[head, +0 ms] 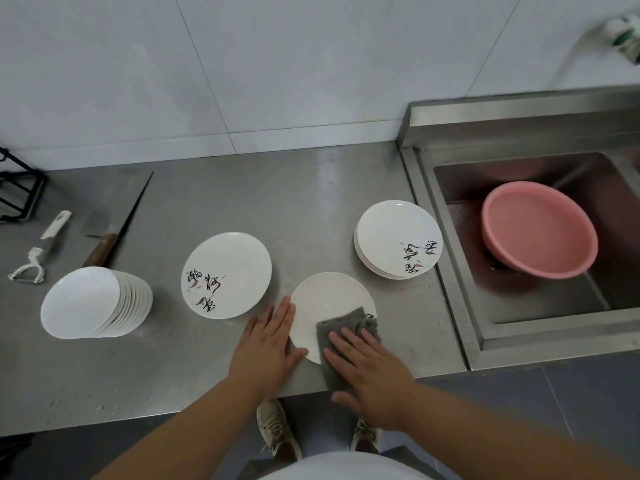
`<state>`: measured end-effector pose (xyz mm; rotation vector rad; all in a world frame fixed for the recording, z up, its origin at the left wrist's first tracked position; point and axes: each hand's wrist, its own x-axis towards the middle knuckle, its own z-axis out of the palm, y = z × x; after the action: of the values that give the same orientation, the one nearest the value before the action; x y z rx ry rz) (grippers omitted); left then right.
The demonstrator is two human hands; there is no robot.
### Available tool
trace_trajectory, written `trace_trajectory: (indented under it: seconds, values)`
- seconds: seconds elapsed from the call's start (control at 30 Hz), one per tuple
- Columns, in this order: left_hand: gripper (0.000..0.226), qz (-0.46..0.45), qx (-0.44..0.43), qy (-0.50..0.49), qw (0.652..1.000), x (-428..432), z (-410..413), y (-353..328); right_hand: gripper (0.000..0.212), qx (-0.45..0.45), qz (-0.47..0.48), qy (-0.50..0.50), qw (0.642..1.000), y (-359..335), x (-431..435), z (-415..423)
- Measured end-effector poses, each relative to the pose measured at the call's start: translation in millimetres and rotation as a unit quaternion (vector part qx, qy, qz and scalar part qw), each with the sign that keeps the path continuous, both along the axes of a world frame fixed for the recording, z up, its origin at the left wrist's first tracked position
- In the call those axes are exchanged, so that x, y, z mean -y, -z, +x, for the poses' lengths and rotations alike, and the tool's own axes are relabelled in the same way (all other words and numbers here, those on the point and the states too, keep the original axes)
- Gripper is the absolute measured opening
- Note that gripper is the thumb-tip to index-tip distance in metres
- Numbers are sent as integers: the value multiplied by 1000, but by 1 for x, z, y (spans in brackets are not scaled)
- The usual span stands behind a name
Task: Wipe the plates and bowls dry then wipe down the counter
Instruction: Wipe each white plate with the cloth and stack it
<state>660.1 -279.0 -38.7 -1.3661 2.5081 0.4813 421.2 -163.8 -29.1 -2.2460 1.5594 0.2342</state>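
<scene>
The right hand (372, 370) presses flat on the grey cloth (341, 344) over the near-right part of the plate (329, 310) — unwiped surface lies forward-left (toward the steadying, open left hand (272, 341)) — at the counter's (311, 188) front edge.
</scene>
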Motion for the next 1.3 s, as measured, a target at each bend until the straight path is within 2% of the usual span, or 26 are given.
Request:
trace_trajectory:
  seconds: [0.1, 0.17, 0.3, 0.37, 0.53, 0.67, 0.73, 0.83, 0.97, 1.1, 1.2, 1.3]
  values:
    - [91, -11, 10, -8, 1000, -3, -3, -4, 75, -31, -17, 34, 999, -3, 9, -24]
    - [92, -34, 8, -12, 999, -4, -7, -8, 80, -46, 13, 89, 995, -4, 19, -32]
    - [90, -96, 29, 18, 995, -4, -18, -13, 94, 6, 65, 209, 976, -12, 23, -13]
    - [88, -100, 31, 23, 994, -6, -22, -14, 97, 19, 82, 235, 968, -17, 13, 7]
    - [87, -74, 10, 29, 997, -15, -20, -13, 87, 7, 97, 223, 970, -21, -3, 18]
    - [61, -80, -34, 72, 994, -20, -7, -3, 97, 36, 76, 209, 974, -12, 36, -10]
    - [52, -88, -31, 72, 993, -21, -6, -1, 94, 46, 73, 199, 976, -7, 46, -17]
    - [55, -105, -3, 54, 993, -23, -13, -3, 90, 44, 73, 219, 972, -7, 30, -2]
    - [61, -133, -25, 47, 990, -31, -23, -10, 101, 36, 104, 210, 972, -14, -6, 23]
    - [63, -167, -43, 72, 982, -18, -15, -14, 96, 52, 79, 220, 971, -11, 21, -1]
    - [55, -161, -26, 74, 984, -14, -8, -11, 94, 62, 63, 211, 973, -7, 45, -17]
    - [49, -124, -7, 41, 991, -19, -13, -9, 99, 72, 65, 223, 970, -9, 32, -7]
